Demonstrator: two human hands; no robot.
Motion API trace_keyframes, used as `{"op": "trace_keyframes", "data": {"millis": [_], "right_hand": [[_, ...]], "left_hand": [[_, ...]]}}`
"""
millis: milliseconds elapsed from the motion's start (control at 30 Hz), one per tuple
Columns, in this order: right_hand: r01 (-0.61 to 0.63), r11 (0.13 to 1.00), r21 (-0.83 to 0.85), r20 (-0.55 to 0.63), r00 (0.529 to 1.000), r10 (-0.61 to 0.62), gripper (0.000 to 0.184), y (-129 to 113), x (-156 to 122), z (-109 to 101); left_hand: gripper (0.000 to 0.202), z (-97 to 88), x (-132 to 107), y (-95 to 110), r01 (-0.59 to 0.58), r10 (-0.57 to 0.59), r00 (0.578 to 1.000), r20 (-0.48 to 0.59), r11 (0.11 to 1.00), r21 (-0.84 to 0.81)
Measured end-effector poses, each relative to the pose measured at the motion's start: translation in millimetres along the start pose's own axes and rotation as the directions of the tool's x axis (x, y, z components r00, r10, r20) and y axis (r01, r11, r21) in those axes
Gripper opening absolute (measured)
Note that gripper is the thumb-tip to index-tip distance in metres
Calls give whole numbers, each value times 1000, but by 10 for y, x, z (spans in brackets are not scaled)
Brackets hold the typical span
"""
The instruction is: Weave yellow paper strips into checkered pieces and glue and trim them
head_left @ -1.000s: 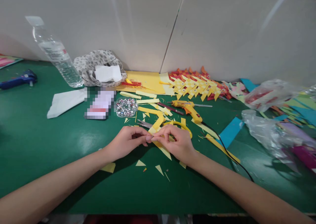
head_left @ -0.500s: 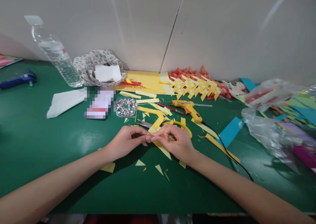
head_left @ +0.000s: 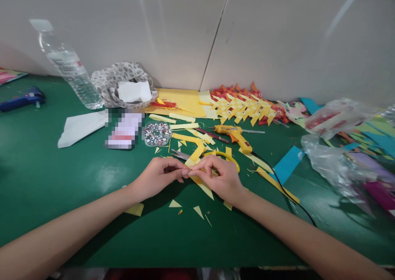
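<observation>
Yellow paper, in a narrow folded strip, lies to the near left of the glue gun, its lower end reaching the fingertips of both hands. The left hand is farther left of the glue gun, with thumb and forefinger pressed together. The right hand, on the near side of the glue gun, also has its thumb and forefinger pinched, the tips meeting those of the left hand. Whatever sits between the fingers is too small and covered to make out.

Scissors lie to the near left of the glue gun, the right hand partly covering them. A pale pointed strip comes out from below that hand, and small triangular offcuts lie nearer still than the glue gun on the green worktop. Left of the glue gun is a clear round case full of small pieces; just beyond the glue gun are woven yellow paper pieces. A blue paper strip lies to its near right.
</observation>
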State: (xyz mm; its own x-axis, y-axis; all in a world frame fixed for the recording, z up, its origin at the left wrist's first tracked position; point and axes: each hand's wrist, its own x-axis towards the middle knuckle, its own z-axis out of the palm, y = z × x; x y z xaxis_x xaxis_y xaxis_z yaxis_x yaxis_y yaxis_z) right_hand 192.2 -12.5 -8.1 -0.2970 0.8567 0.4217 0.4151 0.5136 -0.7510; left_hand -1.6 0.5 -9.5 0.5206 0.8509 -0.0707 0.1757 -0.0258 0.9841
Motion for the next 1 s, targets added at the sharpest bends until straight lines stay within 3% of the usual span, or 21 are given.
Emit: {"op": "trace_keyframes", "data": {"millis": [1000], "right_hand": [[-1,1000,12,-2,1000,1,38,-3,2,-8]], "left_hand": [[18,-4,-2,3,6,-6,1000,10,1000,-16]]}}
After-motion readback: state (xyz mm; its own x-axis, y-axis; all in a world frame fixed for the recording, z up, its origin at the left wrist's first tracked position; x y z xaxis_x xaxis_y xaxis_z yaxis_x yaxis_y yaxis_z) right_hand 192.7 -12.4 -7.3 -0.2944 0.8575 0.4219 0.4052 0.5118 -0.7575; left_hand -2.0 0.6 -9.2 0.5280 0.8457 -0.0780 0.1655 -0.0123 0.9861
